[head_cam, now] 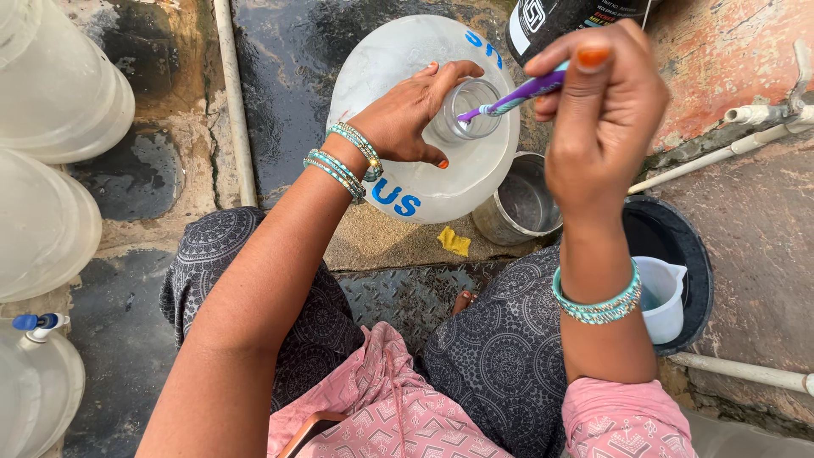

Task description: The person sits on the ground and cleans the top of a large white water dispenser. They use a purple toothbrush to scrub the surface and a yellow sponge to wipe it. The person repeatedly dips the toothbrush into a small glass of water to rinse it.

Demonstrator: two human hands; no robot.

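Observation:
A large translucent water jug (407, 76) with blue lettering stands upright on the wet ground in front of me. My left hand (411, 114) wraps around its clear narrow neck (466, 110). My right hand (598, 110) holds a purple and teal toothbrush (517, 95), whose head end pokes into the neck's opening. Both wrists wear teal bangles.
A steel pot (519, 203) stands right of the jug, with a yellow scrap (454, 242) beside it. A white measuring jug (661, 297) sits in a black tub (678, 237) at the right. More translucent jugs (51, 85) line the left edge. White pipes (231, 93) cross the ground.

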